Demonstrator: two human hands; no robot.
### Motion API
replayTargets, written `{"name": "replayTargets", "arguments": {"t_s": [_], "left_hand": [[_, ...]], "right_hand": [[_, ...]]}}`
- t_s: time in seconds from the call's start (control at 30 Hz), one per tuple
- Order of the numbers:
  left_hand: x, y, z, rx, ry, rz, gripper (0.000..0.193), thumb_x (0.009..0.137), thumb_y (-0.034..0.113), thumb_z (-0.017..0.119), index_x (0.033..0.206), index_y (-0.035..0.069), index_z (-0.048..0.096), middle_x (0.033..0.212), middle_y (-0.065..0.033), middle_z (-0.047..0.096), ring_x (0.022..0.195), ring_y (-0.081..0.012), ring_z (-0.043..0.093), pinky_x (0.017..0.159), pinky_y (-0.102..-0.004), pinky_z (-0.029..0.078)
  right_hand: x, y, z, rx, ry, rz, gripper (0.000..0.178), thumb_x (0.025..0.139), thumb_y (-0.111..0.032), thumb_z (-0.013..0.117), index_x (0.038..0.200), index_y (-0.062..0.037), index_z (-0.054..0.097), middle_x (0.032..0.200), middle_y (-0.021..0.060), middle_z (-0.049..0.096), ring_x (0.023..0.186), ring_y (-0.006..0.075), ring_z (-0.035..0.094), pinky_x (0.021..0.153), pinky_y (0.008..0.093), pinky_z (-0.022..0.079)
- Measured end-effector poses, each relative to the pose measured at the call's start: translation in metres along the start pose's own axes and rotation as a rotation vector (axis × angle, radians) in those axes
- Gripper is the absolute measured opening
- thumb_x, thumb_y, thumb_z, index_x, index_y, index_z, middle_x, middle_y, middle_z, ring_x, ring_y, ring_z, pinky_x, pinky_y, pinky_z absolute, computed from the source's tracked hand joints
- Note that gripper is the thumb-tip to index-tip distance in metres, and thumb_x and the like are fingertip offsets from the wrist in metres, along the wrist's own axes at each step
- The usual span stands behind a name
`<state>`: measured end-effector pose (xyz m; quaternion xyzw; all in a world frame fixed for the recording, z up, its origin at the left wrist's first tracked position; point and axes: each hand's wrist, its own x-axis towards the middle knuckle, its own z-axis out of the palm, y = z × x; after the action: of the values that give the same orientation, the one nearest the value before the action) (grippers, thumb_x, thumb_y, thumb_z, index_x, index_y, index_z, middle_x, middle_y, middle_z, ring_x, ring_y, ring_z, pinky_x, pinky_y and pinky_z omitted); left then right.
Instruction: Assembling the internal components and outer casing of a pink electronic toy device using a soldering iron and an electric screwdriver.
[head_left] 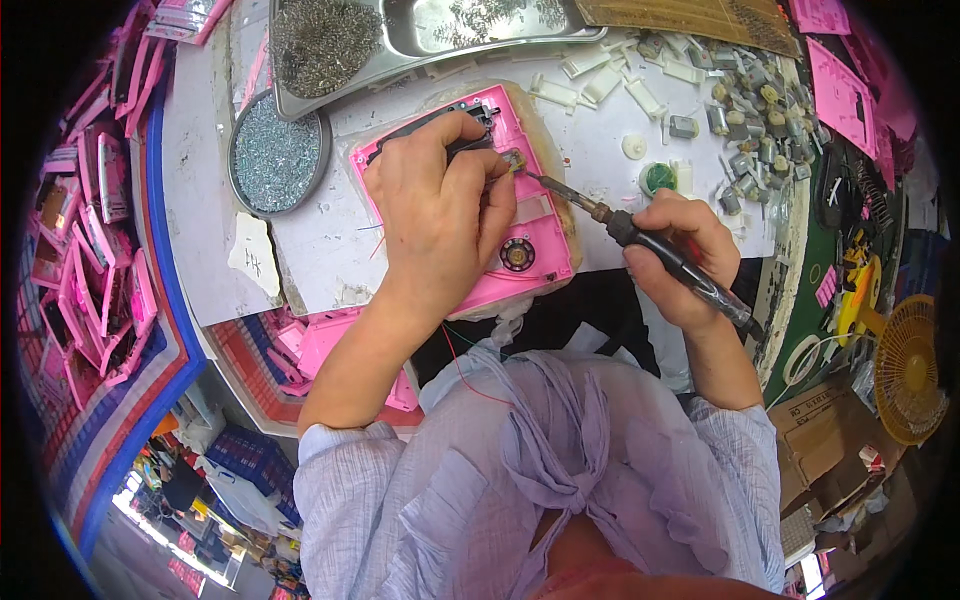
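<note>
A pink plastic casing (553, 232) lies on the table in front of me, with a black part along its far side and a small round speaker (518, 255) at its near edge. My left hand (435, 195) rests over the casing, fingertips pinched near a small metal part (513, 158); what they grip is hidden. From the right, my right hand (688, 250) holds a soldering iron (622, 227) by its black handle. The iron's tip points at that metal part, close to my left fingertips. Thin red and green wires hang from the casing's near side toward my lap.
Beyond the casing stands a metal tray (420, 65) of small metal pieces; left of it, a round dish (318, 165) of screws. Several small motors (745, 150) and white plastic parts (600, 82) lie far right. Pink casings (85, 290) fill the left side. A yellow fan (907, 370) stands right.
</note>
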<state>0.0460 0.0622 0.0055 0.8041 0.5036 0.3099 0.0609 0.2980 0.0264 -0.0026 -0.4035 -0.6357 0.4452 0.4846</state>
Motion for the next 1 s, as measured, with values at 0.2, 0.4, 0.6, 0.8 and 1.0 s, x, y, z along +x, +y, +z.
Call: {"name": "replayTargets", "arguments": {"t_s": [0.2, 0.4, 0.6, 0.8, 1.0], "left_hand": [[0.0, 0.001, 0.0, 0.003, -0.001, -0.006, 0.024, 0.072, 0.008, 0.08, 0.093, 0.01, 0.068, 0.116, -0.0102, 0.061, 0.1, -0.0278, 0.055, 0.088, -0.041, 0.037], [0.0, 0.0, 0.001, 0.008, 0.007, -0.006, 0.024, 0.072, 0.007, 0.08, 0.093, 0.01, 0.068, 0.116, -0.0103, 0.062, 0.101, -0.028, 0.055, 0.089, -0.041, 0.037], [0.0, 0.002, 0.001, 0.016, 0.013, -0.003, 0.025, 0.072, 0.007, 0.079, 0.094, 0.01, 0.068, 0.116, -0.0108, 0.062, 0.102, -0.0283, 0.055, 0.089, -0.0409, 0.037], [0.0, 0.002, 0.002, 0.016, 0.019, -0.003, 0.024, 0.073, 0.007, 0.079, 0.094, 0.01, 0.067, 0.116, -0.0112, 0.062, 0.101, -0.0285, 0.055, 0.089, -0.0413, 0.037], [0.0, 0.003, 0.002, 0.025, 0.022, -0.01, 0.023, 0.074, 0.008, 0.08, 0.093, 0.01, 0.067, 0.115, -0.011, 0.062, 0.1, -0.0282, 0.055, 0.089, -0.0412, 0.037]], "right_hand": [[0.003, 0.002, 0.002, -0.01, 0.004, -0.004, 0.029, 0.08, -0.003, 0.08, 0.105, 0.0008, 0.066, 0.078, 0.0053, 0.062, 0.061, 0.0092, 0.049, 0.054, 0.0238, 0.036], [0.009, 0.001, 0.003, -0.038, -0.002, -0.068, 0.028, 0.079, -0.003, 0.08, 0.103, -0.0001, 0.067, 0.076, 0.0051, 0.062, 0.058, 0.0107, 0.049, 0.053, 0.0246, 0.036], [0.009, 0.001, 0.002, -0.119, -0.024, -0.107, 0.029, 0.075, -0.003, 0.081, 0.101, -0.0016, 0.068, 0.071, 0.004, 0.06, 0.057, 0.0132, 0.049, 0.051, 0.0269, 0.036], [0.011, 0.002, 0.002, -0.158, -0.047, -0.171, 0.03, 0.074, -0.002, 0.082, 0.1, -0.0018, 0.067, 0.074, 0.0062, 0.064, 0.057, 0.0159, 0.051, 0.051, 0.0286, 0.038], [0.012, 0.006, 0.0, -0.184, -0.067, -0.309, 0.034, 0.07, 0.001, 0.082, 0.1, -0.0007, 0.066, 0.076, 0.0078, 0.066, 0.057, 0.0207, 0.054, 0.052, 0.0318, 0.04]]}}
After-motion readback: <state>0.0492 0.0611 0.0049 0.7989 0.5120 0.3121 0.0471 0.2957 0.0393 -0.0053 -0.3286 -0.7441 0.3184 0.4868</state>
